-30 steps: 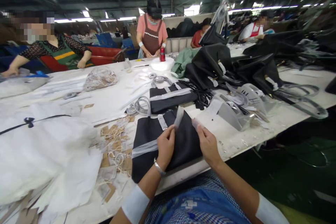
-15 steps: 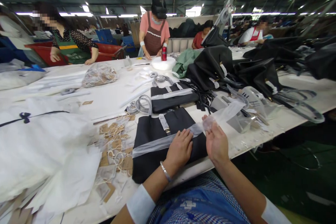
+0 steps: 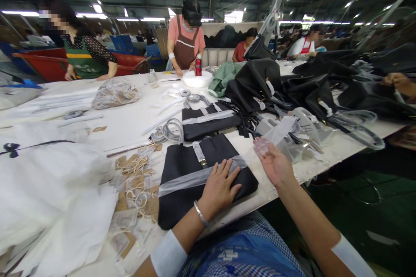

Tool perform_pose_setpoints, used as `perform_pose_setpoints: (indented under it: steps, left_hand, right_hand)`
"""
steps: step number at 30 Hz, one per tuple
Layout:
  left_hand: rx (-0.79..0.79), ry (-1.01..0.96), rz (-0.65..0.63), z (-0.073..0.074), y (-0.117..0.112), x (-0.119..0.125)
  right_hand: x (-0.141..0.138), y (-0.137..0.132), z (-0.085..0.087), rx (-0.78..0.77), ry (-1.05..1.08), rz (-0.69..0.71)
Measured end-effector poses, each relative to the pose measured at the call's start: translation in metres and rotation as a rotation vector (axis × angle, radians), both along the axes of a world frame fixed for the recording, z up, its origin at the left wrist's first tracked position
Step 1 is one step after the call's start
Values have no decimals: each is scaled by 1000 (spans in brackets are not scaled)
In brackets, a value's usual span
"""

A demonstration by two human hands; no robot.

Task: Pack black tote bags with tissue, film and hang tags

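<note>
A black bag [image 3: 182,164] lies flat on the table in front of me, a pale translucent strip [image 3: 185,181] stretched across it. White wrap covers part of the buckled strap [image 3: 199,152] at its top. My left hand [image 3: 219,184] rests palm down on the bag and strip, fingers spread. Right of the bag, my right hand [image 3: 275,163] is turned palm up, holding a loose piece of translucent film [image 3: 276,134] between thumb and fingers. A second black bag [image 3: 209,126] with a similar strip lies just behind.
Cardboard tags with strings [image 3: 138,186] are scattered left of the bag, beside a white sheet pile [image 3: 48,190]. More black bags [image 3: 255,84] and clear plastic pieces [image 3: 305,123] stand at the right. A co-worker [image 3: 185,39] stands across the table; another person's hand [image 3: 401,83] shows far right.
My right hand has moved right, away from the bag, with the film. My left hand stays on the bag, its fingers more spread. Another person's hand has appeared far right.
</note>
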State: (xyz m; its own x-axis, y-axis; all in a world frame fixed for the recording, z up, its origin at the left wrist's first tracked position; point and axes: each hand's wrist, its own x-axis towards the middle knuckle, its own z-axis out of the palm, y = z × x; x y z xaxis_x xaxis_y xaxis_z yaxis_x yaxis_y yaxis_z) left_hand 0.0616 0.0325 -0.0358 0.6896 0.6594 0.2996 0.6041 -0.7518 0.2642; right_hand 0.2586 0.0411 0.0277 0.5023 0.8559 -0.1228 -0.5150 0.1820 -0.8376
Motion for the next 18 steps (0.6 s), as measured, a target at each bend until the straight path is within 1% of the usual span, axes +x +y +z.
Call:
perform_pose_setpoints:
  steps: [2, 3, 5, 7, 9, 11, 13, 16, 18]
  left_hand:
    - [2, -6, -1, 1, -1, 0]
    - [2, -9, -2, 1, -2, 0]
    - [-2, -16, -10, 2, -3, 0]
    - [-17, -29, -19, 3, -3, 0]
    - [-57, -63, -27, 3, -3, 1]
    - [-126, -122, -55, 4, 0, 0]
    - [-225, -203, -104, 4, 4, -3]
    - [-384, -353, -142, 5, 9, -8]
    - [-457, -442, -112, 5, 12, -11]
  right_hand:
    - [-28, -7, -7, 58, -189, 50]
    - [-43, -10, -13, 50, -313, 95]
    - [-67, -17, -27, -12, -609, 188]
    - [-79, -21, -39, -29, -902, 276]
    - [-80, -22, -47, 37, -1100, 355]
    - [-75, -20, -50, 112, -1201, 431]
    - [-70, -19, -50, 151, -1234, 478]
    - [-67, -19, -50, 172, -1213, 500]
    - [-67, -21, -52, 171, -1185, 489]
